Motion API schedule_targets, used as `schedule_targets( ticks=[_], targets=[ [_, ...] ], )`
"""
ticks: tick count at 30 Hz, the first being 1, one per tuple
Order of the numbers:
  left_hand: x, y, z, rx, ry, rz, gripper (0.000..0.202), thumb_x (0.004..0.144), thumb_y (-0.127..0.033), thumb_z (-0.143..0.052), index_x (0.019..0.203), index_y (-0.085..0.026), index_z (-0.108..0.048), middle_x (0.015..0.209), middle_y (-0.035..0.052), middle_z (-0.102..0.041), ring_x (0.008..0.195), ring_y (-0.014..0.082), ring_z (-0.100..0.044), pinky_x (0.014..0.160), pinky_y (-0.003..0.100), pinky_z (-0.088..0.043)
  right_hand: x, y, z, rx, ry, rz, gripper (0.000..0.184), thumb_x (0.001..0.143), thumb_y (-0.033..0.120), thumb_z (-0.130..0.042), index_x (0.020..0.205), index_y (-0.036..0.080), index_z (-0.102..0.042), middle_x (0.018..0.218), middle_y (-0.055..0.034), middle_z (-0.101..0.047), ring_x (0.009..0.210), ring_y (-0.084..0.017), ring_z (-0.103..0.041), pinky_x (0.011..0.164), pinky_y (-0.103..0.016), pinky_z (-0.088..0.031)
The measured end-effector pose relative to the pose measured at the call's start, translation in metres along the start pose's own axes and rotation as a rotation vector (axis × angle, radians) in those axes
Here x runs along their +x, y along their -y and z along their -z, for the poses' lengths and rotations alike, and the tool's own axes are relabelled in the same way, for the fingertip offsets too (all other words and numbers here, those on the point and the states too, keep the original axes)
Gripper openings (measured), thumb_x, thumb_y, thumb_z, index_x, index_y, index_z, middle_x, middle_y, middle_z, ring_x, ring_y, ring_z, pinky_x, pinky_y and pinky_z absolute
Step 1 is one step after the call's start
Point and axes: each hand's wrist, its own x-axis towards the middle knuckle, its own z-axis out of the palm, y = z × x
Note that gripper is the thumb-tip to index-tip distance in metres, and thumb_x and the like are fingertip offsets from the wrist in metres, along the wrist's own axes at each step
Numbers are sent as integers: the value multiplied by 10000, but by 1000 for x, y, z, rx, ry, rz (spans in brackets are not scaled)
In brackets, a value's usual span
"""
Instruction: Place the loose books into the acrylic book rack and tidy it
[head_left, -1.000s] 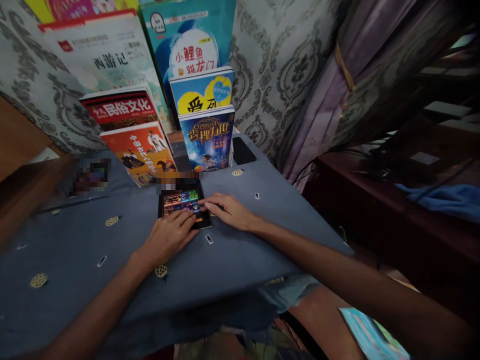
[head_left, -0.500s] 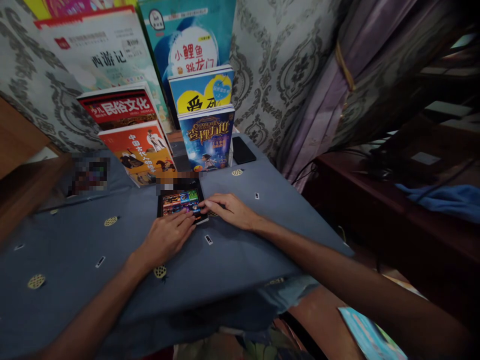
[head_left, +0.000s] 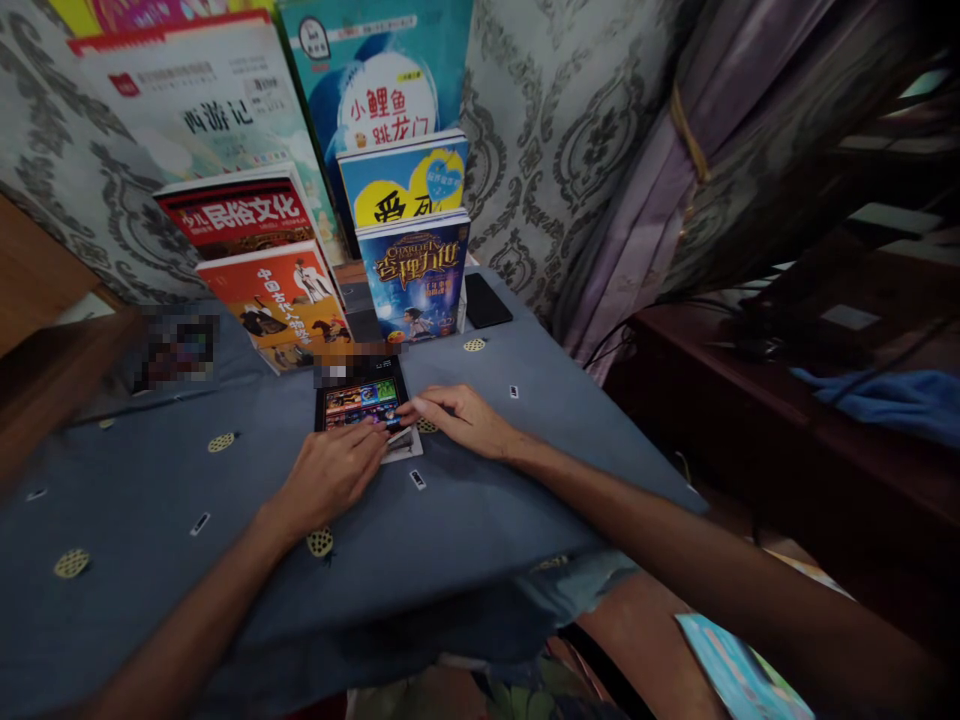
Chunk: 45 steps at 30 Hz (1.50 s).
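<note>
A small book [head_left: 349, 400] with a black cover and bright coloured pictures lies on the cloth in front of me. Across its lower edge my left hand [head_left: 334, 470] lies flat, fingers stretched toward the right. My right hand [head_left: 465, 420] has thumb and forefinger closed at the cover's lower right corner, which is slightly raised. A strip of pale page [head_left: 405, 447] shows under that corner. Part of the book's upper edge is blurred out, and its lower left is hidden by my left hand.
Behind stand upright books, among them an orange one [head_left: 274, 305] and a blue one [head_left: 412, 280]. A dark phone-like slab [head_left: 486, 300] lies beside them. The blue-grey tablecloth [head_left: 480, 500] drops at the front edge. To the right is a dark red cabinet [head_left: 720, 430].
The cover has lifted at the lower right, and more pale page shows beneath it. Both hands have shifted only slightly.
</note>
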Motion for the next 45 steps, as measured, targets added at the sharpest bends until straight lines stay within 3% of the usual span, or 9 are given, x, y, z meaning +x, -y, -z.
schedule_targets(
  ticks=[8, 18, 24, 30, 34, 40, 43, 45],
  targets=[
    [3, -2, 2, 47, -42, -39, 320, 1023, -243, -393, 1054, -152, -699, 1103, 100, -760, 960, 226, -748, 761, 343, -631, -1, 6, 0, 24, -21, 25, 453, 1016, 478, -428, 994, 188, -775, 897, -56, -784, 872, -162, -719, 831, -303, -540],
    [-2, -6, -4, 89, -35, -59, 265, 1002, -276, -480, 1109, -139, -679, 1143, 124, -740, 1031, 252, -724, 810, 365, -618, -7, 9, -2, -266, 103, 94, 432, 1025, 380, -427, 814, 166, -737, 754, -45, -696, 739, -150, -633, 728, -275, -484],
    [-4, 2, -3, -20, -36, 9, 300, 1012, -371, -480, 1104, -187, -698, 1158, 94, -738, 1026, 225, -717, 843, 354, -608, -11, 12, -4, -326, 108, 157, 349, 1012, 288, -461, 826, 157, -726, 745, -45, -693, 763, -169, -626, 722, -281, -489],
    [-14, 28, -11, -18, -10, 222, 421, 999, -460, -477, 1254, -177, -656, 1375, 121, -628, 1313, 310, -556, 1065, 516, -495, -15, 6, -11, -357, 88, 284, 241, 981, 209, -512, 982, 152, -746, 983, -92, -767, 971, -208, -660, 902, -354, -523],
    [-21, 36, -17, -63, 62, 316, 554, 982, -549, -464, 1384, -183, -570, 1471, 125, -542, 1401, 319, -464, 1104, 506, -460, -19, 7, -16, -441, 77, 283, 232, 973, 198, -532, 1046, 133, -742, 1006, -100, -774, 981, -222, -666, 905, -367, -536],
    [-34, 15, -6, -143, 174, 319, 652, 957, -611, -465, 1465, -202, -486, 1551, 126, -437, 1459, 330, -368, 1130, 507, -422, -46, 22, -21, -471, 92, 287, 218, 974, 203, -545, 1096, 156, -720, 1038, -84, -770, 1017, -212, -658, 962, -393, -518],
    [-52, -7, 3, -169, 246, 278, 746, 944, -643, -468, 1551, -229, -335, 1618, 130, -297, 1502, 328, -271, 1168, 533, -359, -74, 37, -24, -491, 117, 262, 236, 975, 234, -561, 1158, 169, -694, 1108, -95, -749, 1070, -213, -633, 970, -395, -512],
    [-67, -24, 10, -183, 309, 233, 899, 888, -696, -521, 1593, -253, -183, 1646, 133, -198, 1525, 338, -179, 1191, 567, -300, -96, 48, -26, -517, 172, 277, 311, 959, 333, -609, 1217, 169, -665, 1160, -114, -729, 1093, -224, -621, 969, -412, -509]
  ],
)
